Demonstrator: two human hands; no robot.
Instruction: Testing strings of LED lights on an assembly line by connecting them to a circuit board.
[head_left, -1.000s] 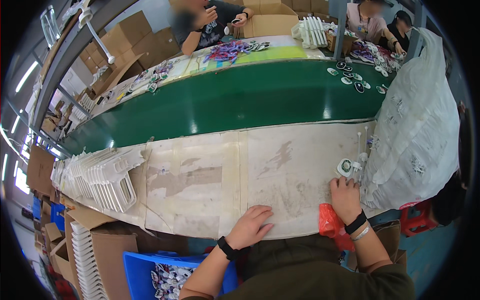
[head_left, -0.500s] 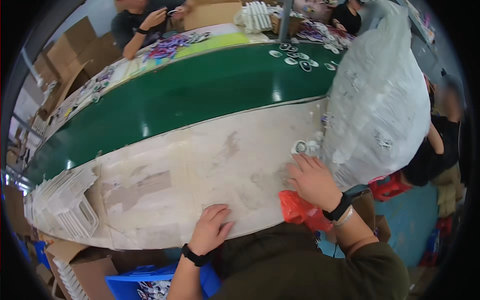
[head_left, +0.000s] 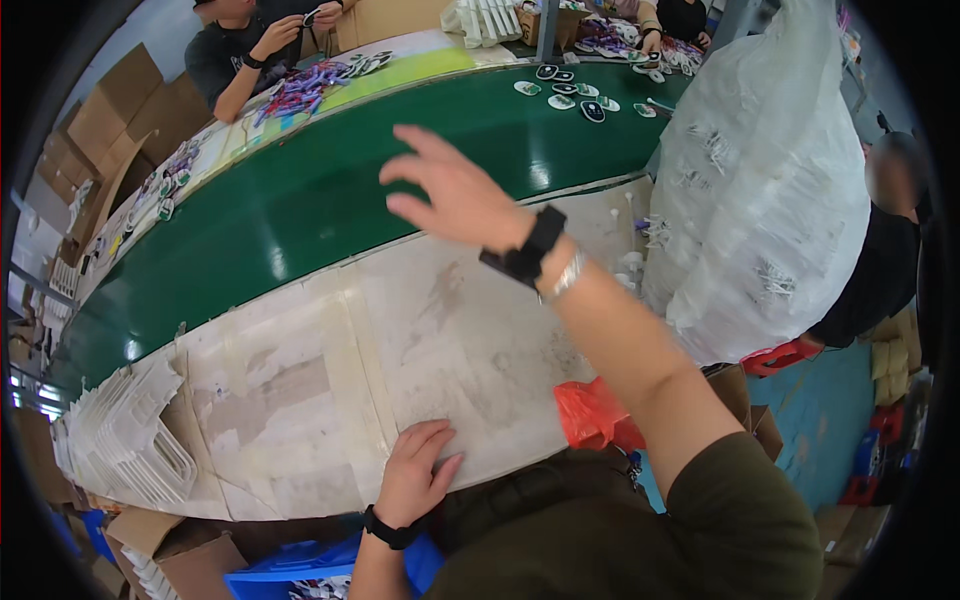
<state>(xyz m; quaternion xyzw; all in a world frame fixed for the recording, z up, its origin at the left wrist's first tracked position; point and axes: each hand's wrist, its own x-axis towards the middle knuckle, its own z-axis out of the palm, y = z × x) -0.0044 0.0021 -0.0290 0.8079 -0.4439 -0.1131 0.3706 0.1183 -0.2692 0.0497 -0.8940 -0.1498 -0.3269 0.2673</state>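
Note:
My right hand [head_left: 450,195] is raised over the near edge of the green belt [head_left: 250,220], fingers spread, with nothing visible in it. My left hand [head_left: 418,470] lies flat at the front edge of the pale worktable [head_left: 480,370], fingers apart and empty. Beside my right forearm, a red plastic bag [head_left: 592,413] hangs over the table's front edge. A large translucent bag [head_left: 765,210] of white pieces stands at the table's right end. Small white pieces [head_left: 630,268] lie against it.
Nested white plastic frames [head_left: 135,440] stand at the table's left end. A blue bin [head_left: 290,583] of small parts sits below. Several oval pieces [head_left: 592,110] lie on the belt's far right. Across it, a person [head_left: 225,60] handles a part beside a purple pile [head_left: 305,90].
My right hand has left the small round piece near the large bag and swung up and left over the belt. That piece is no longer visible there. The left hand stays put.

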